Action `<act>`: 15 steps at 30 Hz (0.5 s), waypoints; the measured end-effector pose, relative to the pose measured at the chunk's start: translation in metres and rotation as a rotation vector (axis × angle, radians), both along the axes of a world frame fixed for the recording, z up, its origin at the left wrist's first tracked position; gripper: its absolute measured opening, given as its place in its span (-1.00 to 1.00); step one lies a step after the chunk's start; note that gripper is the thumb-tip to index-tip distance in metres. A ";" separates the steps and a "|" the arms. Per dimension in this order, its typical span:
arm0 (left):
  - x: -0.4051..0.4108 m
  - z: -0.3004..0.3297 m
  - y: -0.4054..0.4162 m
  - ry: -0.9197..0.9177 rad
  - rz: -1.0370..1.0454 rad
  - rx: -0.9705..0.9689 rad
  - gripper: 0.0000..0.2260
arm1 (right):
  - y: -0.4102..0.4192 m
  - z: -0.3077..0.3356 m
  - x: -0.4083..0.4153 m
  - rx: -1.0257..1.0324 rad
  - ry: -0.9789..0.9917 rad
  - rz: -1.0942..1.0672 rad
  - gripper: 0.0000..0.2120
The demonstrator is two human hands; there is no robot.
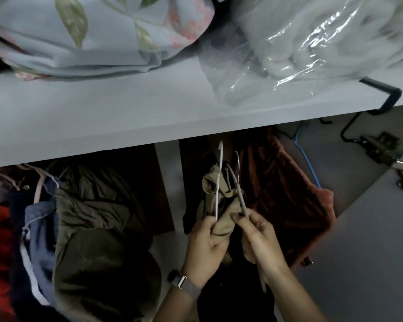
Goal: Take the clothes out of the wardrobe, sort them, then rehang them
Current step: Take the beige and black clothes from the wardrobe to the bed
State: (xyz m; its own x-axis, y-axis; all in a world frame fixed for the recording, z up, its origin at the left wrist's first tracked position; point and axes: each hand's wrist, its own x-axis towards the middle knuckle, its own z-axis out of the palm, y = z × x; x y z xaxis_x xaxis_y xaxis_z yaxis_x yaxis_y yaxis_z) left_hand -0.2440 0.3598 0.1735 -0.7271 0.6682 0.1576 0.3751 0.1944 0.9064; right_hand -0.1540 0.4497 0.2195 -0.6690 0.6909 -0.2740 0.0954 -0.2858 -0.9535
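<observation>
Inside the wardrobe (coats crowd its left bay), the left hand grips a khaki garment and the right hand pinches a grey hanger.

- Take the shelf as your landmark — on it, to the left, lies folded bedding.
- On its right end sits a plastic-wrapped bundle.
- Below its left part hang jackets.
- Below its middle — two hangers, your hands just under them.
</observation>
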 end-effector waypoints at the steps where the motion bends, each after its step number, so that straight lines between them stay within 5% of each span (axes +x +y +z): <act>1: 0.005 0.000 0.004 0.003 -0.029 0.008 -0.80 | 0.002 0.000 0.004 0.010 0.011 0.019 -0.88; 9: 0.050 0.001 0.028 0.101 -0.347 -0.155 -0.47 | 0.012 0.005 0.045 0.021 0.008 -0.075 -0.84; 15: 0.076 0.005 0.028 -0.198 -0.621 -0.148 -0.54 | 0.016 0.005 0.077 0.109 -0.035 -0.175 -0.80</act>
